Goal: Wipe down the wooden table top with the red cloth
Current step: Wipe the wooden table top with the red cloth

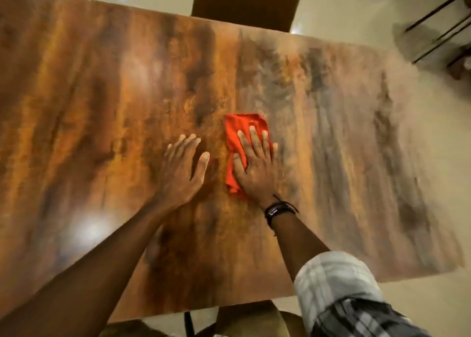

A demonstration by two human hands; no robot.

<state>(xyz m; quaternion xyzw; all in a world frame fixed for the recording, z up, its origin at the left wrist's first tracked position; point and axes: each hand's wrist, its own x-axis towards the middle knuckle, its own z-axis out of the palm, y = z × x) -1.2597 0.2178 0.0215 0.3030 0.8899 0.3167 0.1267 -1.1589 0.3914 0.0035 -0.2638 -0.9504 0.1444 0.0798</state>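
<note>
I am pressing my right hand [254,168] flat on the red cloth [237,130], fingers straight and spread, palm down; nothing is being gripped or pinched, and the cloth is being held to the wooden table top [102,94] by pressure alone. The cloth is lying bunched near the middle of the table top. Its long axis is running away from me, roughly in line with my fingers. One end is showing beyond the fingertips and one edge is showing along the thumb side of the palm. My left hand [181,168] is resting flat on bare wood just beside the cloth, on its left, with fingers relaxed and extended. It is holding nothing, and a narrow strip of wood is separating its thumb from the cloth edge. The right hand is therefore the working hand and the left is acting as a brace. To the right of the cloth the wood is appearing paler and hazier; whether that is dust or glare I cannot tell. In my judgement the next stroke is calling for a sideways sweep across the cloth's long axis towards that paler side. Pressure should be kept even so that the loose end beyond the fingertips is not folding under.
</note>
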